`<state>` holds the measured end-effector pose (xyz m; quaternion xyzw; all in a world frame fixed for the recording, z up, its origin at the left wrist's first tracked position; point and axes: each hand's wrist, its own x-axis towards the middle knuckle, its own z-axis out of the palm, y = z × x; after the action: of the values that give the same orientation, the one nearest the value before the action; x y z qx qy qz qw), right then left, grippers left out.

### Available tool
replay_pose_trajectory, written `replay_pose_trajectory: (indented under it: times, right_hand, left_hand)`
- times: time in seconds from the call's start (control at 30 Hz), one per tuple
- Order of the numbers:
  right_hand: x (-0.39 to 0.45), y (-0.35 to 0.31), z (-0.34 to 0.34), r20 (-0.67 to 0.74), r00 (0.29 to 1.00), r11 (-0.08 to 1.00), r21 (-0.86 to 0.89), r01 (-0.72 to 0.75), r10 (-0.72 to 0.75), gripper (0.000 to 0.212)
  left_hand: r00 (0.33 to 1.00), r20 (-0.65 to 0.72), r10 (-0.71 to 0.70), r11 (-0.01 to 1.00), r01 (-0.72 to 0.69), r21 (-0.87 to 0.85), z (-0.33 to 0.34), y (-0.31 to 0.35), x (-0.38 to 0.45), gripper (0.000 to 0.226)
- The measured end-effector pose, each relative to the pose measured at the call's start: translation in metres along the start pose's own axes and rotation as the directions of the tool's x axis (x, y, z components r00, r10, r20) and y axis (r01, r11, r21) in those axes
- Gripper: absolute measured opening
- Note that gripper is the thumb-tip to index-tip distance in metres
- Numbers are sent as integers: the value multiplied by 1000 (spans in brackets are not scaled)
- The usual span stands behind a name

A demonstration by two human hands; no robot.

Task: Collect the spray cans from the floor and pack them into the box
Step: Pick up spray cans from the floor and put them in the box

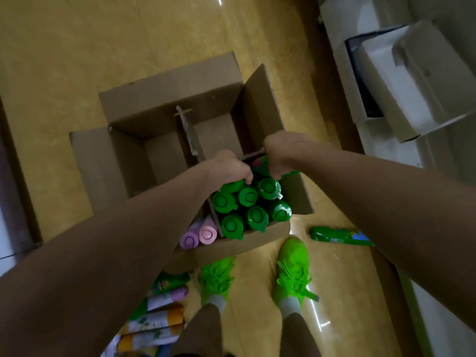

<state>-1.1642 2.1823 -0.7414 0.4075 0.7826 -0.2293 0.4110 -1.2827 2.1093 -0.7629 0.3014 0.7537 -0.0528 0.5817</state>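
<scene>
Over the open cardboard box [164, 104], a green spray can [261, 166] is gripped by the right hand [279, 150], fingers curled round it. The left hand [226, 167] is curled onto a green cap [231, 185] among the upright cans [253, 210]. More cans [159, 310] are left on the floor [77, 47].

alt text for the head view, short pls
Both hands, left hand and right hand, lower green spray cans into a divided cardboard box already holding green-capped cans. More cans lie on the floor by green shoes.
</scene>
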Motion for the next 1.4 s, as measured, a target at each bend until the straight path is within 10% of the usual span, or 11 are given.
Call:
replay_pose_trajectory:
  times: [0.93,1.23,1.4]
  right_hand:
    - [68,33,119,-341,940,868,465,175,-6,71]
    - [14,52,176,-649,690,785,590,190,320,48]
    - [4,73,198,-586,616,674,729,117,526,48]
  left_hand:
    - [983,71,-167,864,181,-471,45,7,73,41]
    - [952,-255,172,979,-194,-65,72,29,60,67]
    - [759,-339,556,818,-426,386,114,51,42,70]
